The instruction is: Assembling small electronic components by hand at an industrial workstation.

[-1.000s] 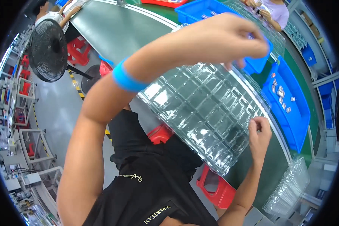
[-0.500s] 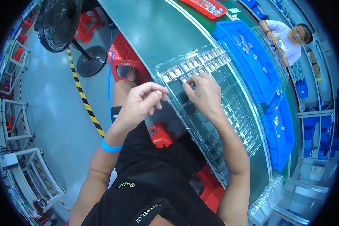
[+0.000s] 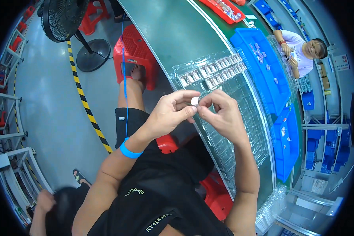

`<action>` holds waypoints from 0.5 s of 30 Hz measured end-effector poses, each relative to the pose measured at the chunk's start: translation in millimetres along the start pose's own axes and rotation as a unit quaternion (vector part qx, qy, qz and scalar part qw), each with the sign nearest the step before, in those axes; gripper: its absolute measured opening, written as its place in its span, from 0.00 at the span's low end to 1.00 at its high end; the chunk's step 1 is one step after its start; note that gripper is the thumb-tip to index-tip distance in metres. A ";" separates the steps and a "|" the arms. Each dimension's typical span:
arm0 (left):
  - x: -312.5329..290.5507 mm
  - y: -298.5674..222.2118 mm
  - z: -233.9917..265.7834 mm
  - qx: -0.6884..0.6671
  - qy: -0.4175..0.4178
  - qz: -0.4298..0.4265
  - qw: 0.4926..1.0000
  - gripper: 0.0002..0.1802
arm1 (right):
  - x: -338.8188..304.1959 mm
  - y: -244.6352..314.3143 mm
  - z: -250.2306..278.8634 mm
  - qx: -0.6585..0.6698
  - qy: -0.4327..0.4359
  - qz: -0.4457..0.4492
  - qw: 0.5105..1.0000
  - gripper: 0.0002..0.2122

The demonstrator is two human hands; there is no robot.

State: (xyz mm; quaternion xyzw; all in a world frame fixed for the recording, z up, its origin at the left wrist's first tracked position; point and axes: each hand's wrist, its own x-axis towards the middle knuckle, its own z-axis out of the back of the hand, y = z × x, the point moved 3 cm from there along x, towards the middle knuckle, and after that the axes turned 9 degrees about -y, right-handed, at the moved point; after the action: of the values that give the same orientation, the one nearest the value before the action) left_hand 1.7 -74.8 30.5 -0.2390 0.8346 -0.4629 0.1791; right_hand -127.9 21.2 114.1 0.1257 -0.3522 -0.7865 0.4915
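A small white block-like part (image 3: 194,101) is pinched in front of me, above the table's near edge. My left hand (image 3: 170,114) grips it between thumb and forefinger. From the other side, the thumb and bent fingers of my right hand (image 3: 225,114) close on the same part; its far face is hidden by the fingers. Beyond my hands lies a clear plastic compartment tray (image 3: 246,128). Several similar small parts (image 3: 225,67) stand in rows at its far end, and a gap shows in the nearer row.
On the green table (image 3: 173,33) stand a blue bin (image 3: 277,94), a second blue bin (image 3: 287,155) and a red tray (image 3: 216,7), all holding small parts. A co-worker (image 3: 299,51) sits opposite. A blue coiled cord (image 3: 124,84) runs from my left wristband. Red stools (image 3: 134,49) and a fan (image 3: 63,19) stand left.
My right hand has drawn back from the tray with a small part and met my left hand, which moved right and closed on it. Another person has come into view at lower left.
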 end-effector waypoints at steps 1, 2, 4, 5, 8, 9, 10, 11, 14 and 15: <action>-1.0 1.3 -1.7 -0.021 0.025 0.014 0.999 0.23 | -2.2 -1.2 -0.1 0.036 0.015 -0.016 0.999 0.06; -1.5 4.1 -3.1 -0.033 0.023 0.012 0.999 0.22 | -4.2 -2.8 0.5 0.072 0.028 -0.033 0.996 0.06; -3.0 6.1 -6.9 -0.031 0.017 0.001 0.999 0.21 | -8.3 -11.2 -1.4 0.128 0.021 -0.062 0.990 0.05; -3.5 6.5 -8.4 -0.028 0.009 -0.011 0.999 0.21 | -10.3 -17.4 -3.4 0.184 0.015 -0.089 0.979 0.05; -6.5 6.5 -12.6 -0.026 -0.008 -0.027 0.999 0.20 | -15.7 -33.0 -11.1 0.277 -0.022 -0.129 0.952 0.05; -7.1 8.0 -13.5 -0.025 -0.008 -0.026 0.999 0.20 | -16.9 -32.0 -10.6 0.278 -0.022 -0.129 0.952 0.05; -7.3 9.5 -13.1 -0.014 -0.026 -0.039 0.999 0.19 | -18.6 -31.2 -8.7 0.303 -0.041 -0.164 0.938 0.05; -7.9 10.5 -12.4 -0.002 -0.046 -0.052 0.998 0.18 | -20.7 -31.7 -8.2 0.327 -0.058 -0.197 0.922 0.06; -10.0 12.3 -12.8 0.037 -0.074 -0.090 0.992 0.17 | -27.9 -32.5 -10.2 0.269 -0.042 -0.166 0.948 0.06; -10.6 13.7 -12.7 0.038 -0.074 -0.089 0.993 0.17 | -27.9 -27.9 -10.2 0.243 -0.048 -0.130 0.960 0.06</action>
State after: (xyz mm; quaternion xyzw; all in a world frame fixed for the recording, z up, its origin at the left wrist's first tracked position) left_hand 0.6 -53.9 26.0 -0.3390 0.7761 -0.4896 0.2074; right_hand -127.9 48.3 83.8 0.2479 -0.5363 -0.7398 0.3220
